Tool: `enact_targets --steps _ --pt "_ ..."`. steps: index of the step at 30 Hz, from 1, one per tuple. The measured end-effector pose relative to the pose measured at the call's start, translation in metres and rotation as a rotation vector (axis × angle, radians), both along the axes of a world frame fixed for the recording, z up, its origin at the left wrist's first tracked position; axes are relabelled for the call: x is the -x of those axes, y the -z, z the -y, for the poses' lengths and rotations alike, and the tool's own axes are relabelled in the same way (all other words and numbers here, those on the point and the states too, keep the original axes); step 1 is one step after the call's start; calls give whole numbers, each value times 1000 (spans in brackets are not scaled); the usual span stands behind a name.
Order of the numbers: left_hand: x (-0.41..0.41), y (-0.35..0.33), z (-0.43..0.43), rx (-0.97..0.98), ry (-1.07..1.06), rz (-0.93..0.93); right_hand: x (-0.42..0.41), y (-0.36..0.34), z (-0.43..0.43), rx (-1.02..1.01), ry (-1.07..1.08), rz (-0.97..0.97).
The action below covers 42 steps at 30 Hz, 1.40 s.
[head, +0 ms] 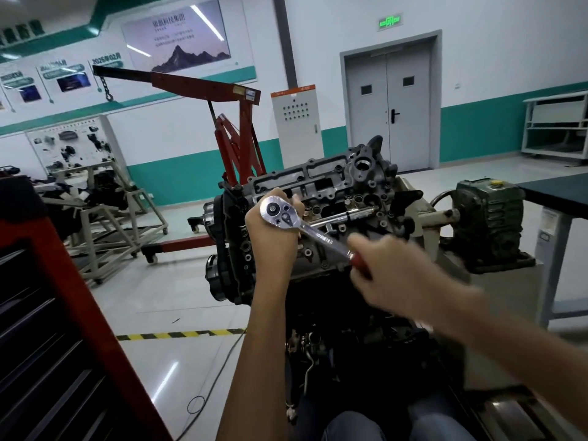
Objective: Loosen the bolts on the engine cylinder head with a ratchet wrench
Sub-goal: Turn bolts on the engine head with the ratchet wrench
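Red engine hoist (241,122) stands on the floor at the back, chain w/ hook (107,90) at its boom tip. Grey control cabinet (296,128) just right of it, then a grey double door (388,113) - green exit sign (389,21) above. Green gearbox (490,214) near a dark table's (560,192) left edge. Red tool chest (63,313) lower left - yellow-black tape (181,334) on the floor beside it.

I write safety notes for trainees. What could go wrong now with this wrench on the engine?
If the shiny chrome ratchet wrench slips off the bolt, the right hand on its red handle may strike the grey metal cylinder head. The loose silver bar lying on that head may be knocked off.
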<state>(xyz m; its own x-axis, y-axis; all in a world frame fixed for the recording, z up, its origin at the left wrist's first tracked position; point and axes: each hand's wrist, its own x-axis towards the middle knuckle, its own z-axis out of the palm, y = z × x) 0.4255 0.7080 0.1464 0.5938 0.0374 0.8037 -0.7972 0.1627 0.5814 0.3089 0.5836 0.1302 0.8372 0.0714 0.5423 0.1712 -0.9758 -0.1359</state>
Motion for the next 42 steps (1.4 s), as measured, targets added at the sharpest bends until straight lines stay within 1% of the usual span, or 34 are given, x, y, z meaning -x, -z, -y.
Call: enact_targets --steps 2,3,5,7,10,12,13,14,15,16,17,18,19,20,22,24,26,28,31,33,34,36,37,38,39,40,42 --pt "-1 -2 -3 -77 -19 47 -5 -34 26 194 94 84" --pt "0 -5 -4 -101 -6 46 -7 -48 35 240 132 142" --pt "0 -6 -6 -124 16 37 -11 -62 39 257 172 195" --pt "0 -3 -7 -110 -2 10 -9 -51 31 232 184 182" --pt "3 7 1 -4 -105 23 1 -10 7 45 144 170" --pt "10 10 12 75 -112 -5 2 19 -18 -145 93 119" --pt "12 8 17 99 -91 -49 0 32 -32 -274 31 84" --pt "13 6 20 118 -26 -85 -3 43 -46 -407 -36 56" --pt "13 4 21 153 87 -104 -5 51 -56 -510 -83 44" --pt "12 2 21 199 208 -121 -7 55 -61 -559 -108 47" --pt "12 -1 20 232 315 -143 -7 54 -59 -549 -116 50" --pt "11 -2 17 222 344 -148 -6 50 -53 -501 -121 49" --pt "10 -2 13 181 304 -134 -4 43 -42 -424 -121 41" --pt "8 -2 10 101 206 -92 -2 33 -28 -323 -114 25" --pt "3 0 7 -38 51 -21 -2 5 6 -58 -55 -3" --pt "3 -2 7 -75 -8 4 -5 -32 35 173 56 78" --pt "5 -4 7 -91 11 -21 -10 -59 50 275 128 195" --pt "7 -1 5 -86 23 -28 -11 -64 46 285 153 183" --pt "10 6 4 -17 -63 17 -5 -26 23 151 144 125" --pt "12 8 10 40 -102 31 -1 6 0 -14 126 135" --pt "13 7 14 59 -117 2 -1 19 -15 -122 93 125" --pt "14 5 22 70 -98 -122 -4 39 -40 -326 -4 81" --pt "14 3 23 96 -21 -178 -6 44 -47 -386 -35 73" --pt "16 0 22 140 90 -205 -7 44 -47 -392 -51 75" --pt "15 -2 19 170 169 -195 -6 40 -42 -351 -56 75" --pt "13 -4 15 151 158 -136 -4 33 -34 -281 -53 74" --pt "8 -2 6 31 52 -25 -3 12 -9 -67 -34 71"
